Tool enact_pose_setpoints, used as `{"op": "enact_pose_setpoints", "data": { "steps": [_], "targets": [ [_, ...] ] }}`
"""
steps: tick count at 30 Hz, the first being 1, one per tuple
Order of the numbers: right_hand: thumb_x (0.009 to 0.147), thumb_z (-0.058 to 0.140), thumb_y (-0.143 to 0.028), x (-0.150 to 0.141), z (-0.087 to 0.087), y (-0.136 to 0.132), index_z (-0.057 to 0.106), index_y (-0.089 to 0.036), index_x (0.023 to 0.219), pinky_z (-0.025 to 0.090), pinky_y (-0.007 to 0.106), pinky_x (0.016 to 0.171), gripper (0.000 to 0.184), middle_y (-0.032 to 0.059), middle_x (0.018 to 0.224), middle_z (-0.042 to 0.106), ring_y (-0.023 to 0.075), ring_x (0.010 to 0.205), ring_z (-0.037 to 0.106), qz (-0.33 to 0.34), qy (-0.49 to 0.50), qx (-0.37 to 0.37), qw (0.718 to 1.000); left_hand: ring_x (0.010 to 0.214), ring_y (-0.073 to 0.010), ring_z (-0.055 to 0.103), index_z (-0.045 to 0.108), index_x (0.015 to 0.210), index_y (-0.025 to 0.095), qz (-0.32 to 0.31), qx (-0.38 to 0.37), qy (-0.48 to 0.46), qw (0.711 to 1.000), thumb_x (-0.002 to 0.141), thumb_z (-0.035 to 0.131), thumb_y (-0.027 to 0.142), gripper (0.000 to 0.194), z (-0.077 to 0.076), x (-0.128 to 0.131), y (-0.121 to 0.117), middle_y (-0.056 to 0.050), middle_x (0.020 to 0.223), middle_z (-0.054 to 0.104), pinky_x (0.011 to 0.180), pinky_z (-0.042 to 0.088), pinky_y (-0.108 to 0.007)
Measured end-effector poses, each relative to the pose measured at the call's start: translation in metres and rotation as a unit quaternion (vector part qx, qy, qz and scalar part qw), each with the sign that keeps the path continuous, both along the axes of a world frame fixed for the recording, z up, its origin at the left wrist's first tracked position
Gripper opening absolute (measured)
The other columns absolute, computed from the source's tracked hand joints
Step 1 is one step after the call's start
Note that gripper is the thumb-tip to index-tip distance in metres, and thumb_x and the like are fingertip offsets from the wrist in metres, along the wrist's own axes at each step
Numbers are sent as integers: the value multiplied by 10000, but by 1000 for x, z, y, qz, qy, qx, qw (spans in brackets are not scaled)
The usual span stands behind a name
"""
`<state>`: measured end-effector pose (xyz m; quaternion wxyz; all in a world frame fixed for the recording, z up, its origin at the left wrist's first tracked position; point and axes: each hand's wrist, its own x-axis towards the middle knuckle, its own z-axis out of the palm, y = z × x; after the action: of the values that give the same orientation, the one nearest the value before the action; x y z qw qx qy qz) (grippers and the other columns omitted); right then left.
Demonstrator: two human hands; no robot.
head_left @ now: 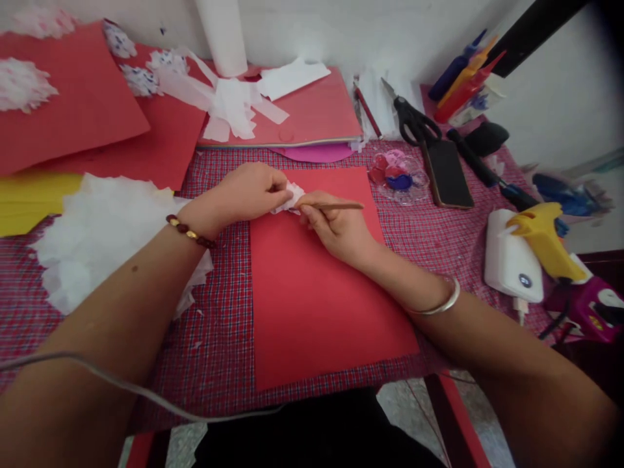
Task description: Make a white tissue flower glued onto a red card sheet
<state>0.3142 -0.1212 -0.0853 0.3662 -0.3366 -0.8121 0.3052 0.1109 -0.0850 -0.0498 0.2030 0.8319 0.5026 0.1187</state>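
A sheet of red paper (326, 292) lies on the checked cloth in front of me. Near its top edge sits a small bunch of crinkled white tissue paper (294, 193). My left hand (251, 192) is closed at the left side of this bunch, its fingertips pinching it. My right hand (336, 224) grips a thin brown stick (341, 207), held low and nearly level, its tip hidden by my fingers at the tissue. A clear palette (414, 188) with red, pink and blue paint rests just right of the sheet.
Loose white tissue pieces (112, 227) spread at the left under my forearm. Red sheets (73, 97) with tissue flowers stand behind. Scissors (414, 120), a phone (447, 172), a white power bank (511, 260) and a yellow glue gun (543, 237) lie right. A cable (146, 393) crosses my left forearm.
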Motion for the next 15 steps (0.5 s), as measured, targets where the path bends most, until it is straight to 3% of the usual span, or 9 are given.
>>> {"op": "enact_pose_setpoints", "data": {
  "steps": [4,7,11,15],
  "targets": [
    [994,493,-358,-2,2,-3,668,-207,942,512,322,800,237,45,942,719,177,852,665,10,14,30,999,590,-138,426,520,582,191,2,3,-2,1000,847,510,279,279,3,-1,-3,5,598,512,587,265,-293],
    [1006,480,-416,-2,4,0,621,-203,886,513,269,667,283,14,767,679,128,670,632,-17,150,-70,986,592,-145,451,521,607,198,-9,6,-5,1000,864,507,292,274,3,0,-4,0,614,530,577,268,-294],
    [927,571,-552,0,7,7,590,-197,886,465,213,507,357,-30,609,638,91,496,563,-58,311,-216,923,557,-135,445,487,567,201,-16,-9,-45,999,874,516,317,330,3,3,-3,9,567,505,559,285,-284],
    [841,674,-565,3,8,11,610,-185,840,452,204,474,385,-30,557,638,86,455,546,-63,348,-293,888,605,-138,563,620,718,181,64,-128,-177,974,952,426,384,366,22,-21,-10,-33,686,638,590,411,-265]
  ]
}}
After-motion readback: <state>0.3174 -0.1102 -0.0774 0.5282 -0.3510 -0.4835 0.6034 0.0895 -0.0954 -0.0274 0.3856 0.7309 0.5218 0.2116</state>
